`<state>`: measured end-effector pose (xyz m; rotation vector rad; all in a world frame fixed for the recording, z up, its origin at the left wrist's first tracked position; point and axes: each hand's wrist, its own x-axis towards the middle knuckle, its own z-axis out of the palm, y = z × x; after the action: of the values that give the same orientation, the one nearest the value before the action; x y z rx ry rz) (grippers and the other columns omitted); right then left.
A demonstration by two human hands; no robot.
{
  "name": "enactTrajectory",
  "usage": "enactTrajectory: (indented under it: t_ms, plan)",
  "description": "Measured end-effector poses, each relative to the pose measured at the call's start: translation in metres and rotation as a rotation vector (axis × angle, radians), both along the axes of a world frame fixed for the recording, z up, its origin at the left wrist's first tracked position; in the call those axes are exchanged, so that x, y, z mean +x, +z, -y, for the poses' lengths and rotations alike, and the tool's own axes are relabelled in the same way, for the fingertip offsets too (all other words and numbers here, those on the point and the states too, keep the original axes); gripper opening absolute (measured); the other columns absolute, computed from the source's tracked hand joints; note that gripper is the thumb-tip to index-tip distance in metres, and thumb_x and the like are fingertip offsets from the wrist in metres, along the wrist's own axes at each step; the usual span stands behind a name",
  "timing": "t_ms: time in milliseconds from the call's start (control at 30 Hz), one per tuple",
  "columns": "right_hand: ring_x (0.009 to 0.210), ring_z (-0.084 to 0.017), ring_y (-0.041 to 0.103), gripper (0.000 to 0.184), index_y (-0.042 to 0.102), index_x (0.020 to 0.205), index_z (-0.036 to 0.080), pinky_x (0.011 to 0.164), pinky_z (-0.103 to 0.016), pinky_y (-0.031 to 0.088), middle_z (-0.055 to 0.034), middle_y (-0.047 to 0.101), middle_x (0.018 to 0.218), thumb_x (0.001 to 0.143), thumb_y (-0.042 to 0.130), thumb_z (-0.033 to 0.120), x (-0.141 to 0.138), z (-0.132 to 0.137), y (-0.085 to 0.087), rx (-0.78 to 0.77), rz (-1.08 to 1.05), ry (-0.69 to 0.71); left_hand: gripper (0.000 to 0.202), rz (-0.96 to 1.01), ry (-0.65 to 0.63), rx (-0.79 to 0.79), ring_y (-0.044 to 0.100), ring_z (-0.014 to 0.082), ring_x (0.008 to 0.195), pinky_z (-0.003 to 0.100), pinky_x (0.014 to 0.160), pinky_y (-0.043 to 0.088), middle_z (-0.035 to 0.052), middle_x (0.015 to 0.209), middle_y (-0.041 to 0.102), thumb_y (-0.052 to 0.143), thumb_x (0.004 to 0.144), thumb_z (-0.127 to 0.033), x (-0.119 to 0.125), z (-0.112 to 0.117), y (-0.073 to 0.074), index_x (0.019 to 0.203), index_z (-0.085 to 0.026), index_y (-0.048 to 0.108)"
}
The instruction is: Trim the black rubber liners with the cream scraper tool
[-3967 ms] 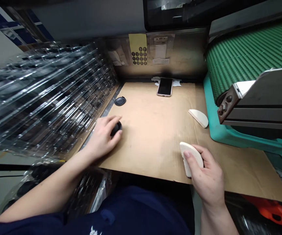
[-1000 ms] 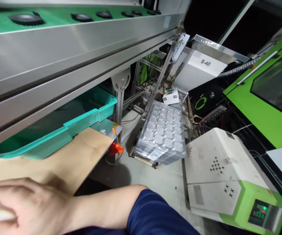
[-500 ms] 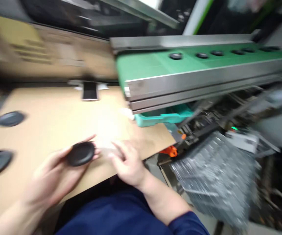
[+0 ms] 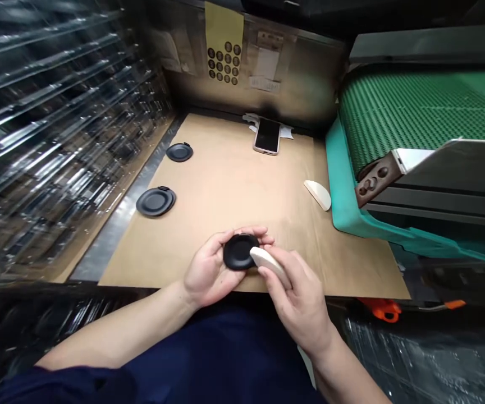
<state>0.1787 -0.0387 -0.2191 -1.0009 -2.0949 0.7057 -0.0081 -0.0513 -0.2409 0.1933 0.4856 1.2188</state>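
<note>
Both hands meet above the near edge of the paper-covered table [image 4: 225, 185]: the left hand [image 4: 211, 269] cups a black disc [image 4: 239, 252], while the right hand [image 4: 297, 297] pinches a white crescent pad [image 4: 268, 266], apparently foam, against its rim. Two more black discs [image 4: 155, 201] lie toward the table's left edge; another crescent [image 4: 317, 194] sits just beside the teal bin [image 4: 343, 191] at right.

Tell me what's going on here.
A person is seated at a bench. The left hand holds a black round disc, and the right hand presses a white half-moon piece against its edge. Two more black discs lie on the brown paper, with another white piece to the right.
</note>
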Motion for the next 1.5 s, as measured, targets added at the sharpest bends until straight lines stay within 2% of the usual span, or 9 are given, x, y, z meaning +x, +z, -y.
enactTrajectory:
  t_ms: [200, 400, 633, 767, 867, 1033, 1200, 1400, 1500]
  plan:
    - [0.08, -0.02, 0.066, 0.019, 0.064, 0.117, 0.02, 0.071, -0.034, 0.054, -0.006, 0.07, 0.091, 0.099, 0.056, 0.02, -0.022, -0.002, 0.005, 0.192, 0.237, 0.078, 0.053, 0.031, -0.024, 0.045, 0.052, 0.033, 0.14, 0.052, 0.124, 0.025, 0.0189, 0.14, 0.064, 0.039, 0.099, -0.037, 0.001, 0.0, -0.002, 0.139, -0.009, 0.06]
    - [0.079, -0.021, 0.063, 0.019, 0.064, 0.115, 0.014, 0.071, -0.035, 0.05, -0.009, 0.07, 0.091, 0.099, 0.053, 0.016, -0.026, -0.012, 0.007, 0.362, 0.35, 0.022, 0.049, 0.054, -0.042, 0.043, 0.043, 0.0304, 0.148, 0.049, 0.127, 0.021, 0.0151, 0.146, 0.06, 0.036, 0.099, -0.031, 0.0, 0.001, -0.005, 0.134, -0.011, 0.063]
    - [0.075, -0.019, 0.061, 0.02, 0.066, 0.114, 0.012, 0.067, -0.033, 0.049, -0.0065, 0.066, 0.085, 0.099, 0.053, 0.012, -0.025, -0.002, 0.013, 0.221, 0.31, 0.169, 0.055, 0.092, -0.02, 0.07, 0.047, 0.0353, 0.144, 0.053, 0.126, 0.021, 0.0196, 0.149, 0.056, 0.036, 0.095, -0.029, 0.001, 0.001, -0.003, 0.139, -0.005, 0.058]
    - [0.086, -0.022, 0.066, 0.02, 0.065, 0.115, 0.009, 0.075, -0.035, 0.052, -0.0101, 0.069, 0.094, 0.099, 0.056, 0.015, -0.027, -0.008, 0.008, 0.269, 0.293, 0.057, 0.053, 0.058, -0.066, 0.035, 0.045, 0.0339, 0.145, 0.052, 0.125, 0.025, 0.0179, 0.147, 0.058, 0.034, 0.096, -0.029, 0.0, 0.002, -0.003, 0.138, -0.008, 0.059]
    - [0.076, -0.02, 0.063, 0.015, 0.066, 0.106, 0.011, 0.066, -0.033, 0.05, -0.007, 0.065, 0.086, 0.1, 0.053, 0.017, -0.024, -0.003, 0.01, 0.237, 0.346, 0.0, 0.051, 0.051, -0.036, 0.028, 0.046, 0.0343, 0.144, 0.05, 0.125, 0.024, 0.0196, 0.145, 0.06, 0.034, 0.096, -0.03, -0.001, 0.001, -0.003, 0.13, -0.006, 0.064]
    - [0.075, -0.019, 0.063, 0.016, 0.065, 0.107, 0.014, 0.066, -0.032, 0.05, -0.0048, 0.064, 0.084, 0.101, 0.051, 0.019, -0.025, 0.01, 0.009, 0.121, 0.309, 0.084, 0.05, 0.023, -0.02, 0.088, 0.048, 0.0367, 0.142, 0.051, 0.125, 0.026, 0.0202, 0.143, 0.06, 0.033, 0.095, -0.03, 0.001, 0.001, -0.003, 0.121, -0.006, 0.068]
    - [0.085, -0.021, 0.066, 0.021, 0.064, 0.116, 0.011, 0.075, -0.034, 0.053, -0.0082, 0.067, 0.093, 0.101, 0.054, 0.02, -0.026, -0.003, 0.0, 0.214, 0.281, 0.001, 0.047, -0.053, -0.041, 0.073, 0.048, 0.0334, 0.141, 0.048, 0.122, 0.031, 0.0172, 0.139, 0.063, 0.034, 0.096, -0.03, 0.001, 0.001, -0.001, 0.12, -0.009, 0.069]
    - [0.072, -0.019, 0.061, 0.014, 0.065, 0.102, 0.014, 0.064, -0.032, 0.048, -0.0047, 0.063, 0.083, 0.101, 0.051, 0.018, -0.018, 0.006, 0.012, 0.129, 0.334, 0.007, 0.047, -0.012, -0.045, 0.038, 0.049, 0.0345, 0.141, 0.047, 0.123, 0.03, 0.0196, 0.14, 0.063, 0.036, 0.095, -0.031, 0.003, 0.0, 0.007, 0.117, -0.007, 0.07]
    - [0.079, -0.019, 0.064, 0.015, 0.065, 0.108, 0.014, 0.07, -0.033, 0.052, -0.0058, 0.065, 0.087, 0.1, 0.052, 0.017, -0.017, 0.008, 0.014, 0.057, 0.275, 0.081, 0.047, 0.02, -0.054, 0.039, 0.051, 0.0348, 0.139, 0.047, 0.122, 0.031, 0.0195, 0.136, 0.065, 0.038, 0.094, -0.032, 0.008, -0.001, 0.007, 0.117, -0.007, 0.07]
